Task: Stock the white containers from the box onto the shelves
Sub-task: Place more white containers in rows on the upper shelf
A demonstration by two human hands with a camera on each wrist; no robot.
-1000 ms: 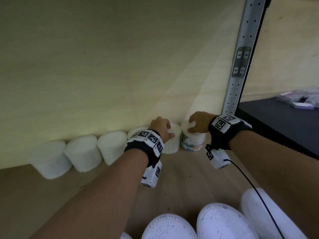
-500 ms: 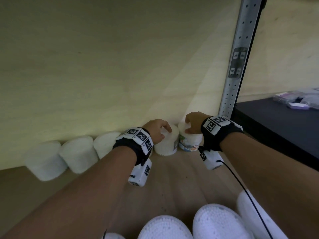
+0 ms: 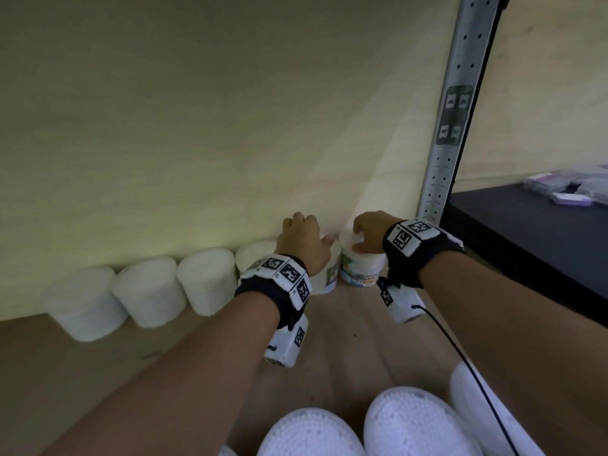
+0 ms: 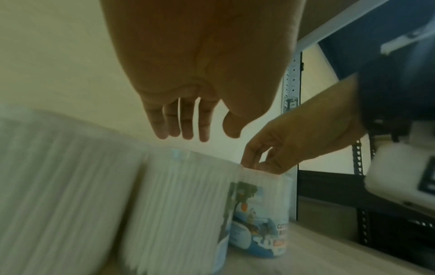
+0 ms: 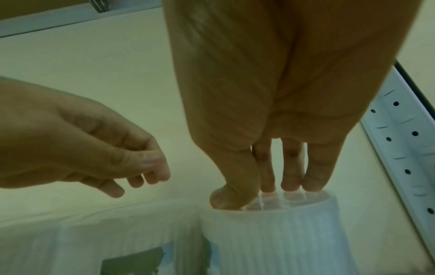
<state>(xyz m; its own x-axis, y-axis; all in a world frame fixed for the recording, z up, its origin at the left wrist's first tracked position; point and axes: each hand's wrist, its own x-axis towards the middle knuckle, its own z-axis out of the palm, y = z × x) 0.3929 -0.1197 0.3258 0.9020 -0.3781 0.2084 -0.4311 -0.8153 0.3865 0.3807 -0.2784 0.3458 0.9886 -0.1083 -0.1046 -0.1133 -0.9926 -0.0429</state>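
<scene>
A row of white ribbed containers stands along the back of the wooden shelf. The rightmost container shows a blue picture label. My right hand holds it from above, thumb and fingertips on the rim of its clear lid. The neighbouring container stands touching it on the left. My left hand hovers just over that one. In the left wrist view its fingers hang loose and apart from the container top, holding nothing.
A perforated metal upright rises right of the row. Beyond it a black shelf carries purple packets. More white containers sit at the near bottom edge. The wooden back panel closes off the rear.
My left hand has let go of its container and lifted slightly off it. My right hand has stayed on the labelled container's lid.
</scene>
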